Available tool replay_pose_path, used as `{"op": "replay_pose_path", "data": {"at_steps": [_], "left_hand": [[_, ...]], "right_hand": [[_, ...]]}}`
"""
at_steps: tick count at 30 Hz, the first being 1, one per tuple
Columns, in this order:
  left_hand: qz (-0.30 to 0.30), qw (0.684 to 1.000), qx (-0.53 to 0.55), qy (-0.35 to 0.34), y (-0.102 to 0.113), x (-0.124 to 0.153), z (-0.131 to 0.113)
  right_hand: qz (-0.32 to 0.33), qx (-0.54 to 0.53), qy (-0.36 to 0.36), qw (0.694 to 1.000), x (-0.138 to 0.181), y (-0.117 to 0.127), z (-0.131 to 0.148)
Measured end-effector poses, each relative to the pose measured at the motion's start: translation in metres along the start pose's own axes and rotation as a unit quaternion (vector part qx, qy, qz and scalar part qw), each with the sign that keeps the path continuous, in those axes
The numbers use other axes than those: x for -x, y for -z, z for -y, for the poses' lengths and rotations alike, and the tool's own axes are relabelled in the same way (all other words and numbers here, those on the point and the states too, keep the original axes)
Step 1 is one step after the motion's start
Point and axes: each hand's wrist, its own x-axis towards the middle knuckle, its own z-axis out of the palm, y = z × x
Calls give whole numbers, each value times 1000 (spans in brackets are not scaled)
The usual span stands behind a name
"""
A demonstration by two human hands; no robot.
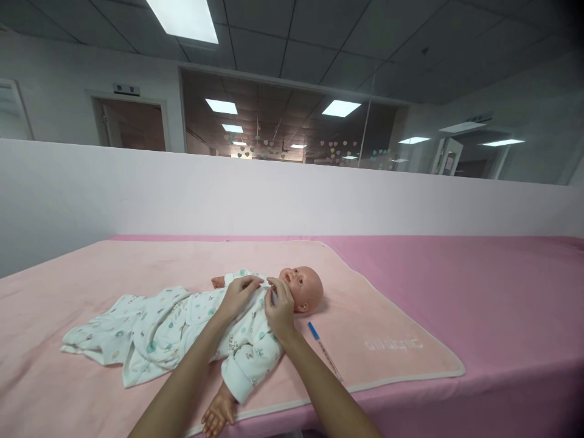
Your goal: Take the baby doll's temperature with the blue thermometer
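A baby doll (305, 287) lies on its back on a pale pink blanket (374, 316), head to the right. It wears a white romper (237, 340) with green prints. My left hand (238, 296) rests on the doll's chest, fingers pinching the romper's collar. Just under the doll's chin, my right hand (279, 307) pinches the same neckline. One doll hand (218, 415) pokes out of a sleeve near the blanket's front edge.
A thin pen-like stick with a blue cap (323, 349) lies on the blanket right of my right wrist. The blanket covers a pink table (493, 292). A white partition wall (292, 194) runs behind it.
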Motion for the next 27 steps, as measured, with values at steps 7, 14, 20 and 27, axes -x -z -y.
{"op": "replay_pose_path", "data": {"at_steps": [7,14,20,27], "left_hand": [[-82,974,182,103,14,-2,11],[15,997,-78,-24,30,30,1],[9,992,-126,-15,41,36,1],[45,995,-76,-54,39,35,1]], "right_hand": [[-29,13,83,996,-1,2,0],[34,22,68,997,-1,3,2],[97,63,47,992,-5,7,11],[146,67,66,985,-6,8,19]]}}
